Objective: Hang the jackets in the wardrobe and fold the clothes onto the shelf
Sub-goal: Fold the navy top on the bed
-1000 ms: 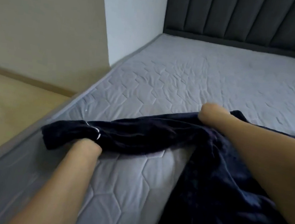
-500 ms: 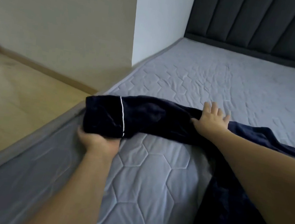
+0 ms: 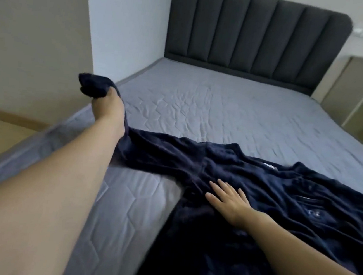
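Sprawling across the mattress (image 3: 237, 103) near its left edge, a plush navy garment (image 3: 272, 194) lies rumpled; left hand (image 3: 108, 110) grips its raised sleeve end, right hand (image 3: 228, 200) presses flat, fingers spread.

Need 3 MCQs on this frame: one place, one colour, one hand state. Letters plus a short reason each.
1. Where does the garment lie?
A. on the floor
B. on the mattress
C. on a hanger

2. What colour is the garment?
A. dark navy
B. red
C. white

3. What is the right hand doing?
A. gripping a hanger
B. hanging idle off the bed
C. resting flat on the garment, fingers straight

Answers:
1 B: the fabric is spread over the grey quilted mattress.
2 A: the cloth is dark navy throughout.
3 C: it lies palm down on the cloth, while the left hand grips the lifted sleeve.
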### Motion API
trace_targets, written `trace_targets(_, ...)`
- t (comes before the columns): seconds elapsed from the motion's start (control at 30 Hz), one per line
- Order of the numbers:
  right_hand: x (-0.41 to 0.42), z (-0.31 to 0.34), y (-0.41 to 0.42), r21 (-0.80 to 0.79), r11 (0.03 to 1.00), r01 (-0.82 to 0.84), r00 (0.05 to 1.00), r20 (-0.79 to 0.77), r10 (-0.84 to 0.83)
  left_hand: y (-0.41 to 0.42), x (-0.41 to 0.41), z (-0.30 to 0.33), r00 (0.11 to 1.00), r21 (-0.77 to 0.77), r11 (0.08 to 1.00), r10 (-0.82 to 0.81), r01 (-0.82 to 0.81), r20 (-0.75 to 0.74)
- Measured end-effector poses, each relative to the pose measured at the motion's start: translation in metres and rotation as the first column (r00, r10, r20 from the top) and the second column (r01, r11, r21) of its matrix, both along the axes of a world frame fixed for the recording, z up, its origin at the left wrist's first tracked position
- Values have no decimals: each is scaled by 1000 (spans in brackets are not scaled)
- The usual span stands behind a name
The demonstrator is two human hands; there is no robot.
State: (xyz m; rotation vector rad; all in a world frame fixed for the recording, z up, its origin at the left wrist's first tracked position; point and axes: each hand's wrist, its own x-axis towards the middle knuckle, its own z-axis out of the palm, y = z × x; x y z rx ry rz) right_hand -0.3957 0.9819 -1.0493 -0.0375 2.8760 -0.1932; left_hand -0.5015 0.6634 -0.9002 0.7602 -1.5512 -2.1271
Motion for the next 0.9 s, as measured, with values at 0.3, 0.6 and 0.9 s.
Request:
trace_targets(0.3,124,13,183,-41,856,515,857,-4,-516,312,44,21,857,-568,710,-515,417,-16)
trace_targets(0.6,128,32,235,-755,352,554,596,65,-800,340,115,-98,685,-803,-135,-451,581,572)
trace_targets(0.9,163,32,236,-563,274,780,462,222,-858,155,159,-145,728,-721,154,15,675,685)
